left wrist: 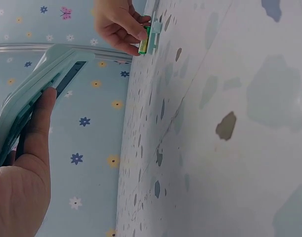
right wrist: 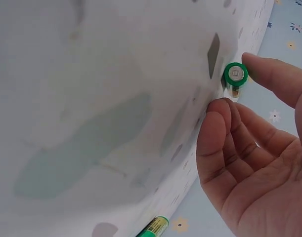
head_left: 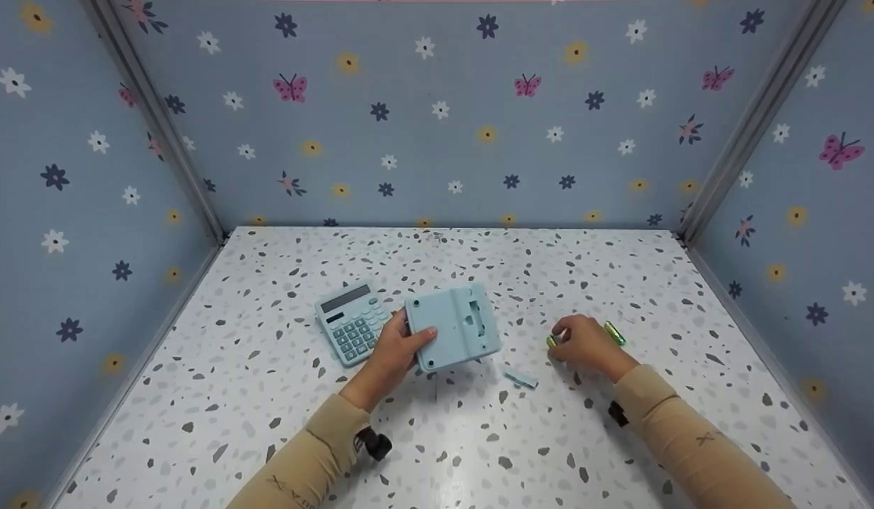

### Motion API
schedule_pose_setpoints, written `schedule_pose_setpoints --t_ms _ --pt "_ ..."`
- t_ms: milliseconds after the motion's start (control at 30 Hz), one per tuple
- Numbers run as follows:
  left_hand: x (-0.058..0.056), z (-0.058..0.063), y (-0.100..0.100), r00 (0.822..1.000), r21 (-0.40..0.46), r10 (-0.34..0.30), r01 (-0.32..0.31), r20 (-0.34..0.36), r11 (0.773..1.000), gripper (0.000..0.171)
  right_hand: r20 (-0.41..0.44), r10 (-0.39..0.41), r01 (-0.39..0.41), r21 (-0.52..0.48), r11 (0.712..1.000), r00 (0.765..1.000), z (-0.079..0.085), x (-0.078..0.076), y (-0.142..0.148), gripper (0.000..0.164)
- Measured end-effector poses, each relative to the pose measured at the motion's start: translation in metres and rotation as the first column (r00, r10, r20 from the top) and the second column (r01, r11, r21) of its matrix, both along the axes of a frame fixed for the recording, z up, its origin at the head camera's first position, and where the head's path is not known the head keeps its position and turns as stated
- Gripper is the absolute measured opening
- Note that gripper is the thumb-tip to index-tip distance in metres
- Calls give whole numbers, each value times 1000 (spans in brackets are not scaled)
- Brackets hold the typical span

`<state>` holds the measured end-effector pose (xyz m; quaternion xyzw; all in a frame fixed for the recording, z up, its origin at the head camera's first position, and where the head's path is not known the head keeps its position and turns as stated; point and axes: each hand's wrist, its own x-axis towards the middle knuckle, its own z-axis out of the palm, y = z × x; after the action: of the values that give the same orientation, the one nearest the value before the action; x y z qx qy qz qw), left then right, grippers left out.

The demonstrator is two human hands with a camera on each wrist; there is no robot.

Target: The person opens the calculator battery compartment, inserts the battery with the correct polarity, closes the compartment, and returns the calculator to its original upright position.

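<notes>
My left hand (head_left: 391, 348) grips a light blue calculator (head_left: 447, 329), its back turned up and its battery compartment (head_left: 476, 319) uncovered. In the left wrist view, the thumb lies along the calculator's edge. My right hand (head_left: 581, 344) is low over the table at a green battery (right wrist: 236, 74), which rests on the surface. The thumb tip is right at the battery, and the bent fingers stand just beside it with a small gap. A second green battery (head_left: 615, 334) lies just right of that hand. The small blue battery cover (head_left: 521, 378) lies between my hands.
Another light blue calculator (head_left: 352, 325) lies face up on the table, left of the held one and partly behind my left hand. The speckled white table (head_left: 437, 261) is enclosed by flowered blue walls (head_left: 437, 113) at the back and both sides.
</notes>
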<state>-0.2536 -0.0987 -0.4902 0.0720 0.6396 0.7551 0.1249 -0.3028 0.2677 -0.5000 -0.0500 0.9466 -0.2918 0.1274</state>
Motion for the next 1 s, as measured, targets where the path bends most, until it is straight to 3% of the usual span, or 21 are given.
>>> schedule_pose_setpoints --t_ms 467,1000 --pt "-1 -2 0 1000 35 -9 10 -16 999 56 -25 25 -25 -13 1000 999 -2 -4 -5 33" --pt "0 -1 2 1000 31 -9 9 -11 999 58 9 -2 2 -14 1000 1000 0 -6 -5 24"
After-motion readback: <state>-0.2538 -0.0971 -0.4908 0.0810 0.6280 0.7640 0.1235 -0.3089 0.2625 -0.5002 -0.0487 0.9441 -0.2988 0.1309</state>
